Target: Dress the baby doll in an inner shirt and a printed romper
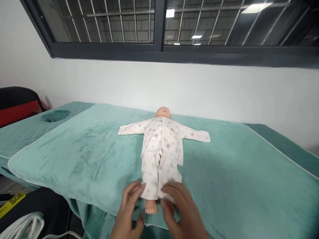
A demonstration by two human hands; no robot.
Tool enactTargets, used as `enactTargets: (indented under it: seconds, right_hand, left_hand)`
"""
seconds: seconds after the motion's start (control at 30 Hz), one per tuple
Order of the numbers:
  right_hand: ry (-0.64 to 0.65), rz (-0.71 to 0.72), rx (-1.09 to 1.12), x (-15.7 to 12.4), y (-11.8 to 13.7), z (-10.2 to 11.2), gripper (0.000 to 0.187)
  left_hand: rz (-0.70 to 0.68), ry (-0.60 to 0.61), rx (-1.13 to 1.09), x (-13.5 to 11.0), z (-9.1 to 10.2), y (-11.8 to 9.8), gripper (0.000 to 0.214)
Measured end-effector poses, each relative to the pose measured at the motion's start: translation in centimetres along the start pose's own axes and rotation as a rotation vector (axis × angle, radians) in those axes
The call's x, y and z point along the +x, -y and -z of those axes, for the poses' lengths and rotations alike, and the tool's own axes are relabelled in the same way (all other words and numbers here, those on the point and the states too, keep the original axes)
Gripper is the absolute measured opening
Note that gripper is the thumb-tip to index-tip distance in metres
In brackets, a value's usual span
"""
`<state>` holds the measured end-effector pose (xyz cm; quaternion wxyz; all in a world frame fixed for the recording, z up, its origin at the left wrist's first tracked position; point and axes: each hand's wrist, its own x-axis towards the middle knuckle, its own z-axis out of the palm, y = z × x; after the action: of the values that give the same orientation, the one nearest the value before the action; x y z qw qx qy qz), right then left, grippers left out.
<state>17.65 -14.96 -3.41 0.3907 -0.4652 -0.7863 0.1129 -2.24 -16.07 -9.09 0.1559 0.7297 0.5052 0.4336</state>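
Note:
A baby doll (pixel 162 146) lies on its back on a green towel (pixel 87 156), head toward the wall, arms spread. It wears a white printed shirt and matching trousers (pixel 159 176). My left hand (pixel 128 212) is at the hem of the doll's left-side trouser leg, fingers stretched out and touching the cloth beside a bare foot (pixel 151 206). My right hand (pixel 183 212) covers the other trouser hem, its fingers curled over the cloth and hiding the second foot.
The towel covers a green padded table (pixel 286 142) against a white wall under a dark window. A face hole (pixel 55 116) is at the table's left end. A red and black chair (pixel 17 106) stands far left. White cloth (pixel 22 227) lies at the bottom left.

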Motion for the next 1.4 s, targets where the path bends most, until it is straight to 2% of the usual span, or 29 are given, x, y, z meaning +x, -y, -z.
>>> enactTargets:
  seconds: [0.1, 0.23, 0.3, 0.43, 0.63, 0.8, 0.93, 1.07, 1.13, 1.27, 1.33, 1.4]
  right_hand:
    - [0.105, 0.059, -0.246, 0.3, 1.5, -1.3, 0.032]
    - [0.092, 0.006, -0.375, 1.2, 2.1, -2.7, 0.017]
    - [0.084, -0.012, -0.374, 1.5, 2.3, -3.1, 0.012]
    - [0.024, -0.007, -0.313, 1.5, 2.7, -3.4, 0.014]
    - [-0.053, 0.015, -0.098, -0.3, 3.0, -3.7, 0.013]
    - [-0.107, 0.037, -0.168, -1.6, 3.3, -4.7, 0.015]
    - [-0.131, 0.05, -0.149, -2.3, 2.6, -4.1, 0.018]
    - [-0.25, -0.033, -0.15, -3.7, 0.6, -2.7, 0.034]
    - [-0.24, -0.091, -0.198, -4.4, -0.5, -2.3, 0.037]
    - [-0.184, -0.144, -0.271, -4.7, -2.4, -2.2, 0.037]
    - [-0.16, -0.149, -0.247, -4.4, -2.7, -2.0, 0.027]
    - [-0.141, -0.157, -0.176, -4.0, -2.4, -1.6, 0.012]
  left_hand:
    - [-0.063, -0.022, 0.151, -0.6, -0.3, -0.5, 0.063]
    - [-0.173, -0.049, 0.135, 0.4, -0.2, -1.0, 0.042]
    - [-0.151, -0.072, 0.081, 0.5, 0.0, -1.1, 0.036]
    - [-0.052, -0.101, 0.012, 0.2, 0.7, -0.8, 0.03]
    - [-0.034, -0.111, -0.022, 0.3, 1.8, -1.0, 0.029]
    - [-0.026, -0.192, -0.045, -0.4, 1.5, -0.6, 0.033]
    - [-0.09, -0.158, 0.077, -1.3, 0.8, 0.2, 0.028]
    - [-0.098, -0.262, 0.231, -1.5, 0.1, -0.5, 0.023]
    - [-0.2, -0.237, 0.285, -0.9, -0.1, -1.3, 0.029]
    - [-0.475, -0.06, 0.385, 1.5, -0.4, -2.7, 0.04]
    - [-0.504, 0.008, 0.42, 2.7, -0.5, -3.4, 0.044]
    - [-0.47, 0.029, 0.421, 3.5, -0.5, -4.0, 0.044]
